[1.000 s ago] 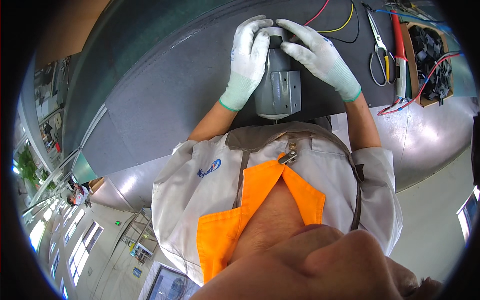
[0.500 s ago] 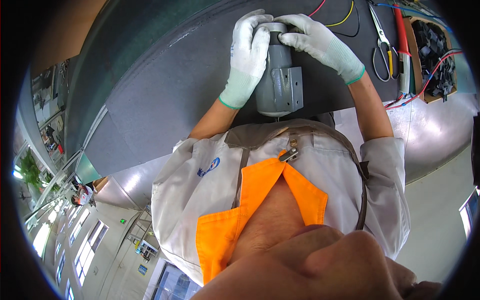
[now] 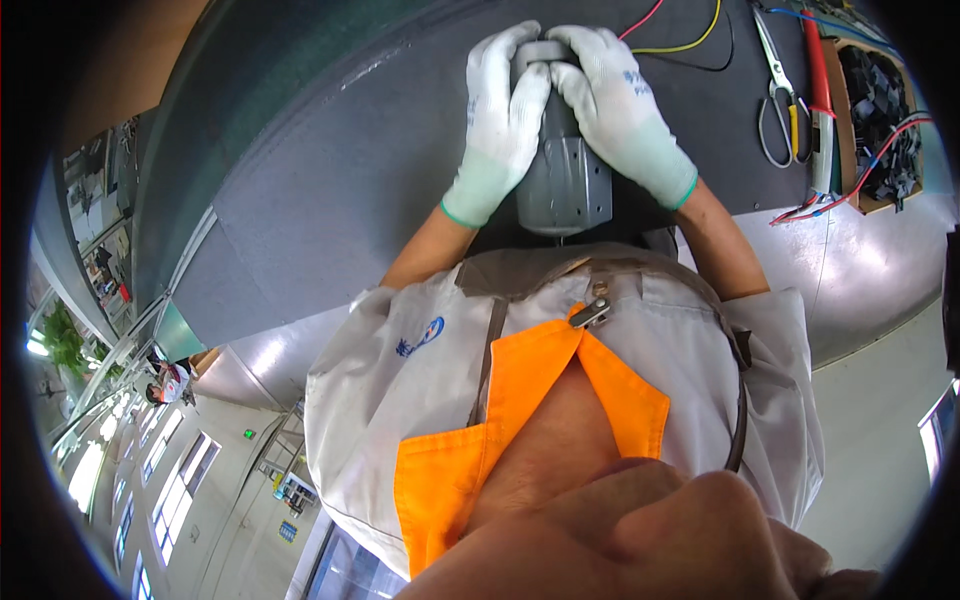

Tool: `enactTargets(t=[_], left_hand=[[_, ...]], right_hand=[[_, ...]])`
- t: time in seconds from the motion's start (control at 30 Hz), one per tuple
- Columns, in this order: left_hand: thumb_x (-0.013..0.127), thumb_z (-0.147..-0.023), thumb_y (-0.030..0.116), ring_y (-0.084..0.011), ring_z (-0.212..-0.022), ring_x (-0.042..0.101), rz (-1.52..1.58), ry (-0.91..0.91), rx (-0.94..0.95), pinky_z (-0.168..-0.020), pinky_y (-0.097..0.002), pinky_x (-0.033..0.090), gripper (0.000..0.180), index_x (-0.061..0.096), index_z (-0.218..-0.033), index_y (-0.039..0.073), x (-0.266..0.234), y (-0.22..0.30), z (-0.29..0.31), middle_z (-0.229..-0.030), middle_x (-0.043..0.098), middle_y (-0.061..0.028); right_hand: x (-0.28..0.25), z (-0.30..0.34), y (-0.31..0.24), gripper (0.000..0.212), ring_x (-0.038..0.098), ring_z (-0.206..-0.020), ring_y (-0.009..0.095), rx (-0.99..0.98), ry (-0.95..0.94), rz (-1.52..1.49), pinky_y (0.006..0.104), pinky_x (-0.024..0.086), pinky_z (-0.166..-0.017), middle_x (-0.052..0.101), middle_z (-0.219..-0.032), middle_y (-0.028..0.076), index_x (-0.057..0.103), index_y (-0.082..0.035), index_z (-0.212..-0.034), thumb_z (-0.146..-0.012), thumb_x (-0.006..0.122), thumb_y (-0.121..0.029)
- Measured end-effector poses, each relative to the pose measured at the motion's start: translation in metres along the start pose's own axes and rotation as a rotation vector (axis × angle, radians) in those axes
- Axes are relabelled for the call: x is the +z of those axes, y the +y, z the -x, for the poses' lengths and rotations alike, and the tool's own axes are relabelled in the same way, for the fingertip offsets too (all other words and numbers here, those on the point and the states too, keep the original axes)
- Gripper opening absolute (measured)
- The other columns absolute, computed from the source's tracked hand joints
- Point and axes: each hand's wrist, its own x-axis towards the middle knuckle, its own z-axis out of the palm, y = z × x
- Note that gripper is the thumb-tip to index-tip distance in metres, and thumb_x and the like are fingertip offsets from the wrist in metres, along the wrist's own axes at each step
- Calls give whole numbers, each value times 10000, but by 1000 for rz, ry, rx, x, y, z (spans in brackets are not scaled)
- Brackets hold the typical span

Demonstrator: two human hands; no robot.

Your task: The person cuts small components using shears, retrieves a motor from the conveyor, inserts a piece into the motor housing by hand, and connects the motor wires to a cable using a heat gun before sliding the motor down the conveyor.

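Observation:
A grey motor [image 3: 565, 190] lies lengthwise on the dark bench top [image 3: 350, 170], close to my apron. Its rounded body carries a bracket with holes on the right side, and a thin shaft pokes from the near end. At the far end sits a lighter grey end cap [image 3: 545, 52]. My left hand [image 3: 497, 115], in a white knitted glove, is closed around the left side of that end. From the other side my right hand [image 3: 622, 115], gloved alike, closes on it too. Both thumbs press close together just below the cap, and the gloves hide much of the motor's neck.
To the right lie scissors [image 3: 772, 95] with a yellow part by the handle, and a long red tool [image 3: 818, 75]. Beyond them stands a cardboard box [image 3: 848, 150] of small black pieces. Pink, yellow and black wires [image 3: 690, 48] curl behind my right hand. A person [image 3: 168, 383] is far left.
My right hand has turned and drawn inward, its thumb now beside the left thumb. The dark band under the cap, visible before, is now covered. The motor has shifted slightly.

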Motion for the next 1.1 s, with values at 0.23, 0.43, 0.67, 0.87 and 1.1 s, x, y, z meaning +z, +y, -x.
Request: enactTargets(t=[0.23, 0.43, 0.67, 0.87, 1.1], left_hand=[[524, -1018, 145, -348, -1407, 424, 63, -47, 113, -1183, -391, 321, 575, 333, -1525, -49, -13, 4, -3, -1504, 419, -245], [769, -814, 195, -308, -1458, 354, 91, -58, 130, -1211, -388, 294, 953, 252, -1595, 20, -4, -12, 5, -1562, 353, -183], [750, -866, 183, -392, -1498, 248, -182, -80, 225, -1229, -448, 243, 927, 198, -1573, -46, 0, 6, -2, -1604, 253, -239], [741, -851, 204, -394, -1505, 229, -65, -136, 170, -1232, -456, 228, 951, 183, -1588, -20, -6, -2, -2, -1607, 241, -241], [749, -818, 211, -377, -1428, 376, 159, -22, 152, -1175, -439, 345, 865, 333, -1540, -21, -26, -35, 0, -1524, 377, -233]], right_hand=[[-10, -3, 6, 396, 598, -1178, 338, 26, -10, -158, 387, 453, -1048, 622, -1236, 189, 549, 20, -1330, -1009, 580, -210], [-11, -11, -5, 473, 631, -1120, 316, 184, -165, -22, 373, 484, -1002, 627, -1180, 184, 561, 28, -1314, -982, 640, -299], [-21, -26, -13, 427, 620, -1123, 319, 379, -208, -293, 401, 492, -953, 627, -1202, 231, 539, 46, -1276, -971, 637, -236], [-46, -32, 13, 411, 634, -1084, 196, 242, -415, -517, 332, 509, -947, 674, -1156, 148, 579, 49, -1270, -973, 649, -227], [-21, -31, -17, 496, 615, -1163, 403, -7, -146, -42, 447, 474, -1021, 659, -1192, 255, 647, 27, -1235, -904, 678, -341]])
